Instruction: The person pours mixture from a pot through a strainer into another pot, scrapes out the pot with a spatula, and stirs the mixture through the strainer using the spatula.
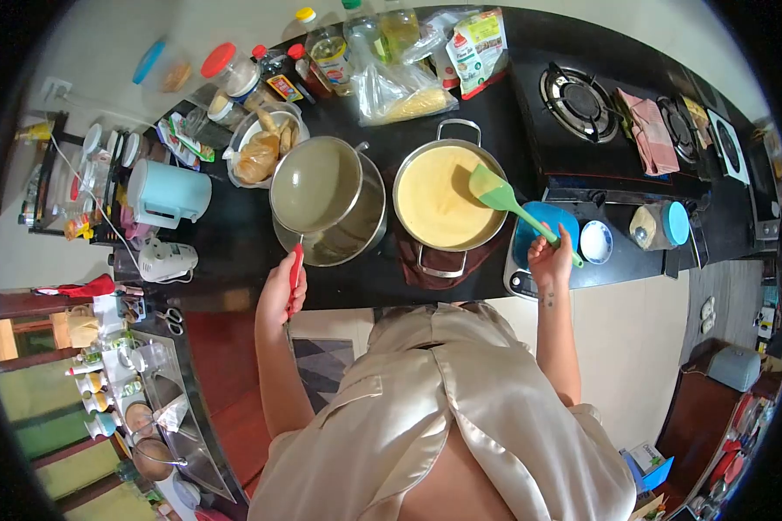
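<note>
My left hand is closed round the red handle of a fine sieve, which rests over a steel pot on the black counter. In my right hand is a green spatula, its handle between my fingers. The spatula's head is over a two-handled steel pot and touches or nearly touches the smooth pale yellow liquid inside. Beneath that pot lies a dark red cloth. What is at the bottom of the left pot is hidden by the sieve.
Behind the pots stand bottles, a plastic bag and a bowl of bagged food. A blue pitcher is at the left. To the right are a blue tray, a small white bowl, a jar and a gas stove.
</note>
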